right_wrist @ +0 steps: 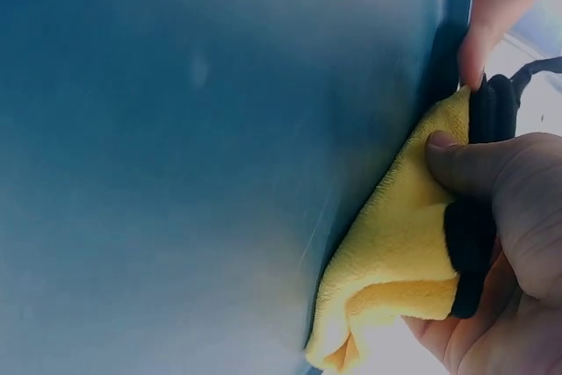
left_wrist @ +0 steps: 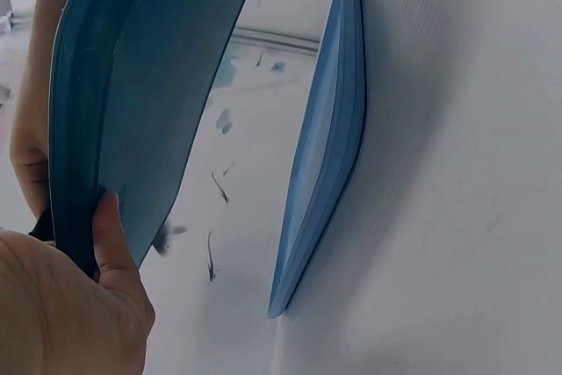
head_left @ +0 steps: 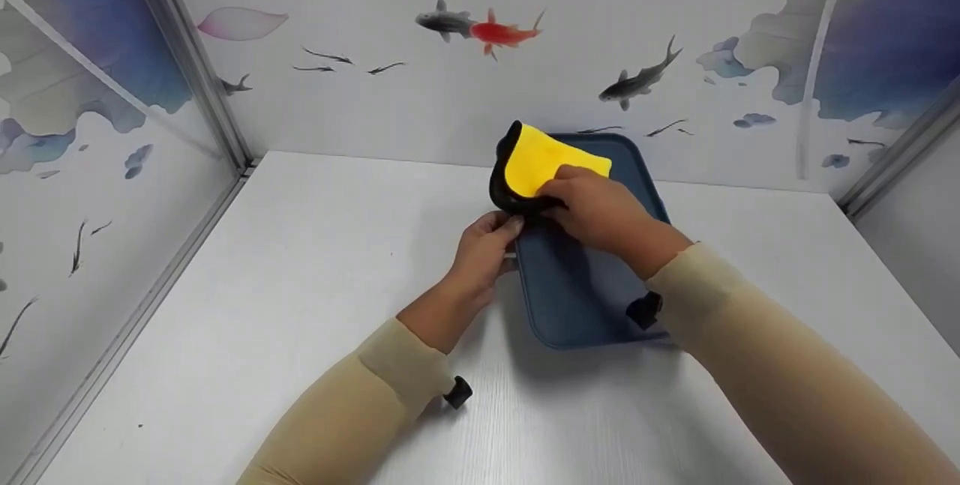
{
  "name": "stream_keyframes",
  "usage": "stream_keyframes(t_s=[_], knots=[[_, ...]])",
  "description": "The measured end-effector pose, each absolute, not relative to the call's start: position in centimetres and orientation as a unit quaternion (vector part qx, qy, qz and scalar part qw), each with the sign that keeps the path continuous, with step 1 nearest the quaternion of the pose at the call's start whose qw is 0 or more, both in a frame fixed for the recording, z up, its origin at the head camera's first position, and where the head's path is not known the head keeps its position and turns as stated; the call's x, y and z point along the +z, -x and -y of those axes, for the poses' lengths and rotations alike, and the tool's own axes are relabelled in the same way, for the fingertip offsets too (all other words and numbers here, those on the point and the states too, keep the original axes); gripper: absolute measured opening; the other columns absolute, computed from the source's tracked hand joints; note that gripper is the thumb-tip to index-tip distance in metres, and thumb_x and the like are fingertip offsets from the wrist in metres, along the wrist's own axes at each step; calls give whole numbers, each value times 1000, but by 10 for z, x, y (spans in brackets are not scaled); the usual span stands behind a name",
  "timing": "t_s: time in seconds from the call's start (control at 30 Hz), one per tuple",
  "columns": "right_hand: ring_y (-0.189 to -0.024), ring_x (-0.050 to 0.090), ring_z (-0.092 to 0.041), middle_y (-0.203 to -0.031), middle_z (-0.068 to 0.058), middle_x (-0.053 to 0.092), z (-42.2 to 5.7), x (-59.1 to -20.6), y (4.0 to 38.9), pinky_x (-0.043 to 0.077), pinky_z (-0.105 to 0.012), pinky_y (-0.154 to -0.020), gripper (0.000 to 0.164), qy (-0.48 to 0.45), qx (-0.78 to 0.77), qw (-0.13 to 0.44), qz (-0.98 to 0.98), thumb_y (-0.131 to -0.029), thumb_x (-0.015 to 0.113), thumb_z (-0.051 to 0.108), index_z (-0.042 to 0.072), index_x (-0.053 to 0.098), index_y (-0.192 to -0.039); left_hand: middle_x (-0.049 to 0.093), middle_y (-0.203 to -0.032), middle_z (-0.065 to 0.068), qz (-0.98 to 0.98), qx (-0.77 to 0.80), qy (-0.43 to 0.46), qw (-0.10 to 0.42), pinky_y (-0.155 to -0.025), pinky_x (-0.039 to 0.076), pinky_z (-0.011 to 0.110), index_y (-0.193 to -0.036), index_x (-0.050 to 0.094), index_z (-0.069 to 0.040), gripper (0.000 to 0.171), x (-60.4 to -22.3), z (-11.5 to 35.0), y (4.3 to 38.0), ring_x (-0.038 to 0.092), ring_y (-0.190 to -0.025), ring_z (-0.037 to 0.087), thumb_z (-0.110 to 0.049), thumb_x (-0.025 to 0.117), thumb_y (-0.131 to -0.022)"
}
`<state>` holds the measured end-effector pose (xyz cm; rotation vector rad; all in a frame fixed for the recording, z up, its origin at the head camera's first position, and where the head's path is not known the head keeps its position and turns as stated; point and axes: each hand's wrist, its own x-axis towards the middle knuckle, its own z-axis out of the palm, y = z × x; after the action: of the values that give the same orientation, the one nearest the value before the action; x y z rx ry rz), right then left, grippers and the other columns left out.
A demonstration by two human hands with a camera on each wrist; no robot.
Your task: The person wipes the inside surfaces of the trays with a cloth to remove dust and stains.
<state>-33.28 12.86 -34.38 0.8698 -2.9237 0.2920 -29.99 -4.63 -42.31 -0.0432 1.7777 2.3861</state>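
Observation:
A dark blue rectangular tray (head_left: 555, 297) is raised over the table, its long side toward me. My left hand (head_left: 480, 249) grips its left edge, the thumb (left_wrist: 112, 234) lying over the rim in the left wrist view. In my right hand (head_left: 600, 208) is a folded yellow cloth (head_left: 559, 159) with black trim, pinched between thumb and fingers. The cloth lies against the tray's rim at the far left, just beyond my left fingers, and its yellow face meets the tray surface in the right wrist view.
A second blue tray (left_wrist: 329, 147) lies on the white table (head_left: 315, 282) below the raised one, mostly hidden from the head view. Printed panels with fish and leaves (head_left: 495, 31) wall in the back and sides. Small black devices (head_left: 457, 393) sit at both cuffs.

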Motion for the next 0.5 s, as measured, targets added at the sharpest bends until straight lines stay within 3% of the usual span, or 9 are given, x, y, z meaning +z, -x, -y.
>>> stream_keyframes(t_s=[0.23, 0.5], knots=[[-107, 61, -29, -119, -10, 66, -147, -344, 345, 50, -50, -108, 27, -247, 92, 42, 964, -100, 69, 11, 11, 71, -126, 70, -96, 3, -592, 802, 16, 82, -70, 56, 25, -125, 68, -6, 27, -424, 47, 301, 66, -86, 13, -25, 59, -107], [-111, 59, -34, -125, -16, 64, -170, -349, 358, 49, -54, -107, 36, -217, 87, 46, 971, -98, 62, 3, 9, 68, -133, 68, -93, 2, -598, 797, 11, 78, -71, 55, 26, -124, 67, -4, 27, -426, 47, 301, 64, -84, 13, -23, 57, -108]])
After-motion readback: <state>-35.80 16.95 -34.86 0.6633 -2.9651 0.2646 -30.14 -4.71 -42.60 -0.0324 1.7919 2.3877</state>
